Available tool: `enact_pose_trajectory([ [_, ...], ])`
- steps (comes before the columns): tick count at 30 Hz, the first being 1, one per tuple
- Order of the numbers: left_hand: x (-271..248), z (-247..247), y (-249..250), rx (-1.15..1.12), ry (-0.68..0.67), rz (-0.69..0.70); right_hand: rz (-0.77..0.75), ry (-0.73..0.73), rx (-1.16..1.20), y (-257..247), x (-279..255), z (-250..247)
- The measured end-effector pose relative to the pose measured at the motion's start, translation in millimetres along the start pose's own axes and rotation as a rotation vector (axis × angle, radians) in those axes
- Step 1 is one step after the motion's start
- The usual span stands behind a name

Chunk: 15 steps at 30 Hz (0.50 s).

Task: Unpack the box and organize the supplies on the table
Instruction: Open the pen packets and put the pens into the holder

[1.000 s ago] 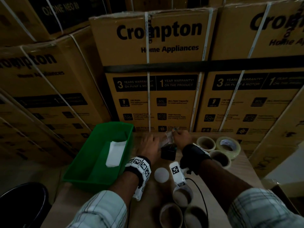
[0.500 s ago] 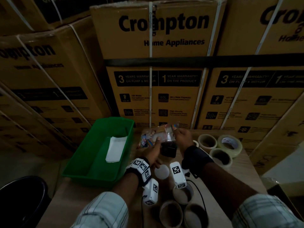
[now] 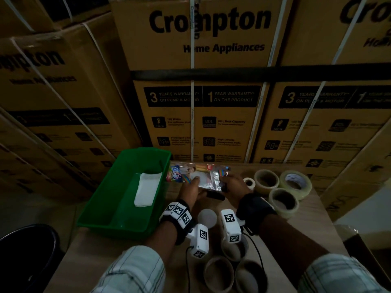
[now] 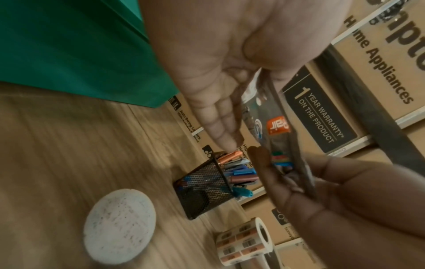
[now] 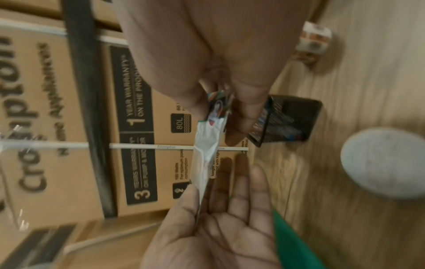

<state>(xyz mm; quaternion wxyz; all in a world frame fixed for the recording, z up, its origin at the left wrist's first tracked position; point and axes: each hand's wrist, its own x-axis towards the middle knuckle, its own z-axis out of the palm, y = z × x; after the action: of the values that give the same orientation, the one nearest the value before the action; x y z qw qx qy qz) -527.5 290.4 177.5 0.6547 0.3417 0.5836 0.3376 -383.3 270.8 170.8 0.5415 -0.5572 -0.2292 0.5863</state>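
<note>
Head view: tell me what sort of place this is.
Probably a warehouse or stockroom. Strapped Crompton Home Appliances cartons are stacked high behind a wooden table, which holds tape rolls and a green bin.

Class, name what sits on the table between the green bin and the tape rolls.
Between green bin and tape rolls: the black mesh pen holder, below both hands' packet, clearest in the left wrist view.

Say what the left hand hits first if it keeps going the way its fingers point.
The left hand points away from the person, toward the stacked cardboard boxes. Past the plastic packet it holds, those boxes look like the first obstacle. Depth is unclear; bare table may lie between.
</note>
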Motion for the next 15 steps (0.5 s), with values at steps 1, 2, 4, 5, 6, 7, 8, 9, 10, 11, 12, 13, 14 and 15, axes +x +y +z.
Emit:
enact_pose_trajectory([
  [1, 0, 0, 0, 0.008, 0.008, 0.020, 0.005, -0.001, 0.042, -2, -2, 1],
  [2, 0, -1, 1, 0.033, 0.020, 0.039, 0.012, -0.002, 0.072, 0, 4, 0],
  [4, -2, -2, 2, 0.100, 0.039, 0.084, 0.073, 0.020, 0.117, 5, 17, -3],
  [5, -3, -3, 3, 0.120, 0.045, 0.104, 0.115, 0.021, 0.133, 16, 37, -12],
  [6, -4, -3, 4, 0.148, 0.051, 0.121, 0.145, 0.008, 0.171, 31, 59, -21],
  [7, -1, -4, 4, 0.184, 0.053, 0.145, 0.182, -0.016, 0.172, 26, 51, -18],
  [8, -1, -4, 5, 0.238, 0.050, 0.153, 0.211, -0.063, 0.198, 22, 43, -16],
  [9, -1, -4, 8, 0.280, 0.039, 0.167, 0.257, -0.107, 0.237, 7, 19, -5],
  [10, -1, -4, 11, 0.320, 0.034, 0.171, 0.269, -0.156, 0.293, 1, 10, 0],
  [11, -4, -3, 15, 0.351, 0.027, 0.191, 0.257, -0.168, 0.343, 2, 8, 3],
  [12, -7, -2, 19, 0.389, 0.029, 0.209, 0.251, -0.169, 0.375, 4, 9, 5],
  [13, -11, -1, 24, 0.411, 0.030, 0.241, 0.245, -0.152, 0.397, 3, 8, 10],
  [14, -18, 0, 31, 0.422, 0.032, 0.263, 0.251, -0.145, 0.415, 1, 8, 12],
  [15, -22, 1, 36, 0.430, 0.040, 0.289, 0.261, -0.153, 0.455, 2, 12, 15],
])
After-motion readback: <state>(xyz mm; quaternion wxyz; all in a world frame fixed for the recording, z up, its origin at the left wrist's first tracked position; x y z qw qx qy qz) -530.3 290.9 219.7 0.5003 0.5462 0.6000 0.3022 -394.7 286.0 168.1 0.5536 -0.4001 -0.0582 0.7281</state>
